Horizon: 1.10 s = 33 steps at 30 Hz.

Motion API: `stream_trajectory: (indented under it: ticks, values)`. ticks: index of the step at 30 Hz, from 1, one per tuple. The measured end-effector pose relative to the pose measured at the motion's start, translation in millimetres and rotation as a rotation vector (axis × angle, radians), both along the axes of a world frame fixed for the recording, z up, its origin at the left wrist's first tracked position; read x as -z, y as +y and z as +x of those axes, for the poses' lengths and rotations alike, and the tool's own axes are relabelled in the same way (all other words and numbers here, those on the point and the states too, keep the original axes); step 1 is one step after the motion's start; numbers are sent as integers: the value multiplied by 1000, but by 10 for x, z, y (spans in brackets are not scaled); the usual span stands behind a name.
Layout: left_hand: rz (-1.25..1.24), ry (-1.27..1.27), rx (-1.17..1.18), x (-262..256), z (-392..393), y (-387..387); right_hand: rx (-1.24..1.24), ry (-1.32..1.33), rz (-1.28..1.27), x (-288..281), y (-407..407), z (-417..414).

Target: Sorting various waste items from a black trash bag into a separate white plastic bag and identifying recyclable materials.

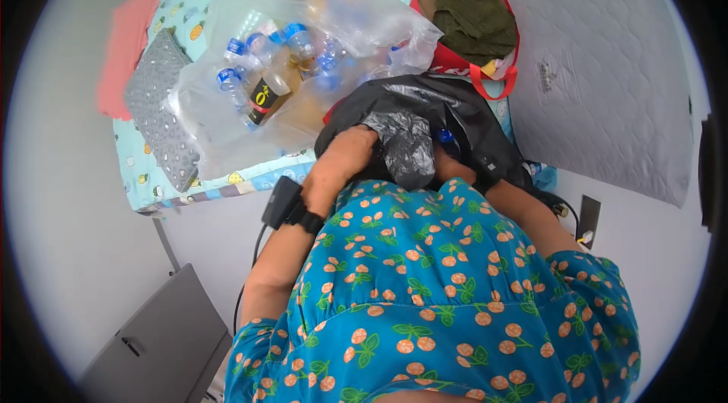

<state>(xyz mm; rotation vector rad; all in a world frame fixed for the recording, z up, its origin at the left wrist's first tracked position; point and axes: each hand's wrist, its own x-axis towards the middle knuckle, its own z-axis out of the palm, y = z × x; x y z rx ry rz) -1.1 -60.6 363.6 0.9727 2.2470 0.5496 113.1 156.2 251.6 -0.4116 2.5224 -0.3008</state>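
Note:
A black plastic bag [398, 97] lies bunched against my front at the bed's edge. My left hand [354, 148] grips the near left part of the bag, its fingertips hidden in the folds. On the bag's right side, my right hand [453, 168] is partly covered by the black plastic, so its fingers do not show. A bottle with a blue cap or label [446, 136] shows in the bag just above that hand. Beyond the bag, a large clear plastic bag [216, 144] holds several empty plastic bottles, one with a black label [264, 99].
A red tote bag [476, 78] with a dark green cloth [475, 22] stands at the back right. A grey quilted mattress [608, 79] is at the right. On the patterned bed sheet [196, 2] lie a grey cushion [162, 101] and a pink cloth [128, 56]. A grey cabinet [165, 335] stands lower left.

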Motion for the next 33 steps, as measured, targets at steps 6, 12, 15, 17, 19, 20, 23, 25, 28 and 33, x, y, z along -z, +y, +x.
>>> stream_trajectory:
  ticks: [6, 12, 15, 17, 19, 20, 23, 25, 28, 33]
  values:
    - [-164, -157, -164, 24, 79, 199, 47, 383, 43, 105, -127, 38]
    - [-211, -296, -453, 455, 265, 246, 150, -34, 110, 406, 38, 240]
    - [-204, -335, -539, 779, 340, 207, 146, -118, 158, -218, -65, -35]
    - [-201, -351, -571, 925, 367, 196, 237, -241, 155, -579, -92, -144]
    - [-188, -373, -594, 1026, 399, 193, 418, -328, -34, -768, -48, -189]
    - [-174, -381, -597, 1064, 406, 193, 415, -326, -31, -907, -34, -211]
    - [-134, -407, -588, 1092, 432, 213, 237, -243, 24, -1498, -13, -287]
    - [-117, -402, -585, 1014, 369, 202, 48, -46, 18, -1938, -31, -395]
    - [233, -260, -287, 321, 249, 111, 21, 40, -93, -2616, 75, -618]
    - [195, 4, -65, -828, -165, -210, 521, 149, -228, -3596, 322, -937]
